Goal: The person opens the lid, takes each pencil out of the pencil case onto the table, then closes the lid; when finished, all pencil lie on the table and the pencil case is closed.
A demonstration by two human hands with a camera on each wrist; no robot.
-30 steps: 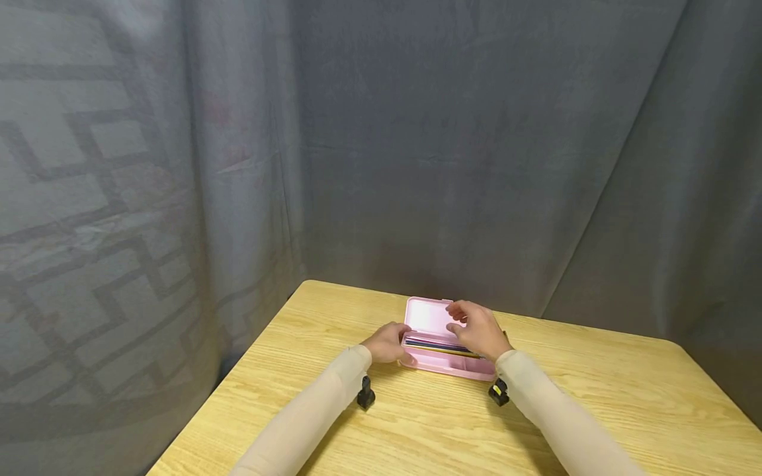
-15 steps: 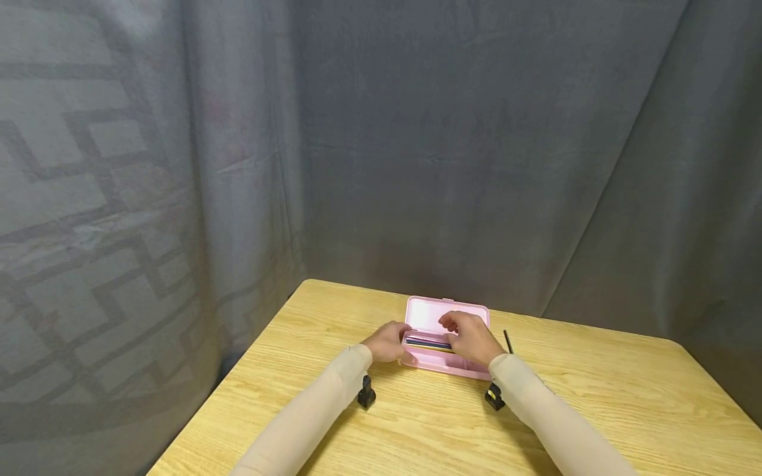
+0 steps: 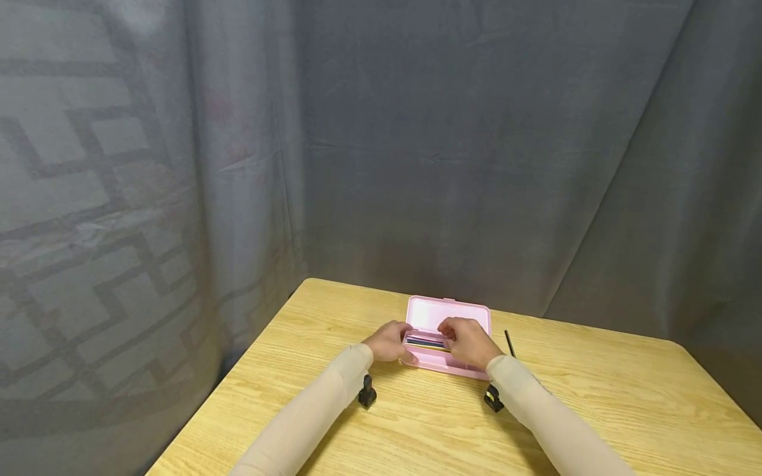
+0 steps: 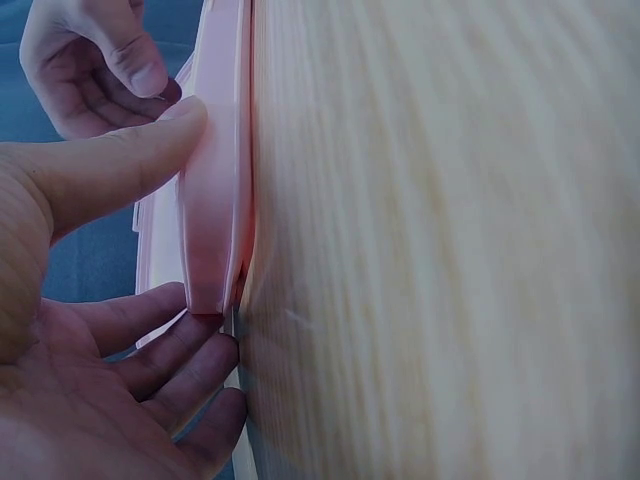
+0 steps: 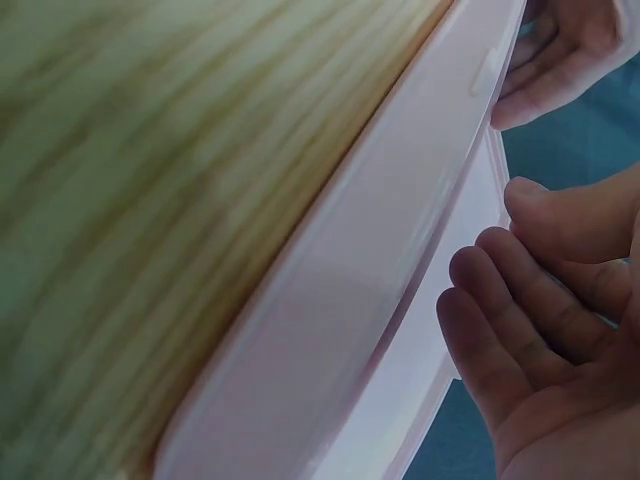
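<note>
Grey curtains [image 3: 476, 132] hang behind your light wooden surface [image 3: 595, 396], where an open pink pencil case [image 3: 448, 313] sits mid-surface beside a black pen [image 3: 508, 342]. Your left hand [image 3: 388, 341] grips its left end, thumb on the wall; your right hand [image 3: 470, 340] curls over the pencils [image 3: 425, 342] inside, though you cannot tell whether it holds one.

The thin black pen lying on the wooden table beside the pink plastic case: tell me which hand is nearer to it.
Right. The right hand reaches into the pink plastic case, close to the thin black pen; the left hand holds the case's far end.
</note>
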